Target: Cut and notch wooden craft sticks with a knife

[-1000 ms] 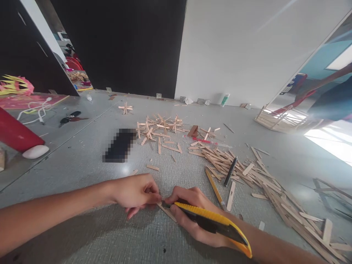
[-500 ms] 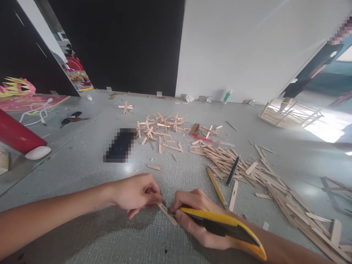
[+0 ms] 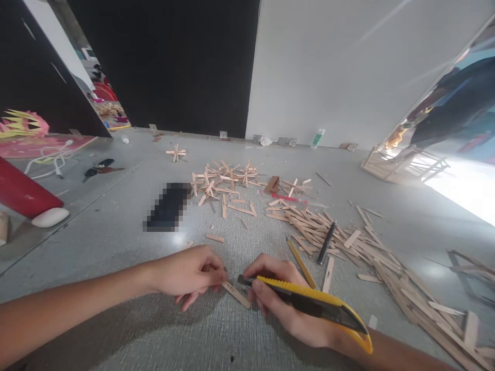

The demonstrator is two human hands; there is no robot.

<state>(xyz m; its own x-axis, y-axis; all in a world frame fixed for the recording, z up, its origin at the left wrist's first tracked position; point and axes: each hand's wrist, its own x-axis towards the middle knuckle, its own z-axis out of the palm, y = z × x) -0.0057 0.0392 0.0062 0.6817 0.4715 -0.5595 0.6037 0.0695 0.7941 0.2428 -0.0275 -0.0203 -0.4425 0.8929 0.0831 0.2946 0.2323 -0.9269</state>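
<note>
Between thumb and fingers, my left hand (image 3: 195,273) pinches the upper end of a popsicle stick (image 3: 238,296), which slants down to the right close to the floor. A small marked or cut patch shows on the stick near my thumb. My right hand (image 3: 280,299) is wrapped round a yellow and black utility knife (image 3: 309,296). Its dark front end points left, just above and right of the stick, and looks apart from it. The blade's edge is too small to make out. A yellow pencil (image 3: 300,263) lies on the floor beyond my right hand.
Loose popsicle sticks (image 3: 371,252) spread in a heap to the right, with a black pen (image 3: 327,242) on them. Small crossed-stick pieces (image 3: 228,178) lie ahead. A blurred dark phone-like slab (image 3: 168,207), a red cylinder (image 3: 27,188) and a stick frame (image 3: 406,164) surround the work area.
My right hand and the utility knife have lifted slightly up and away from the popsicle stick. The left hand keeps its pinch, almost still. At the far right, a person has shifted.
</note>
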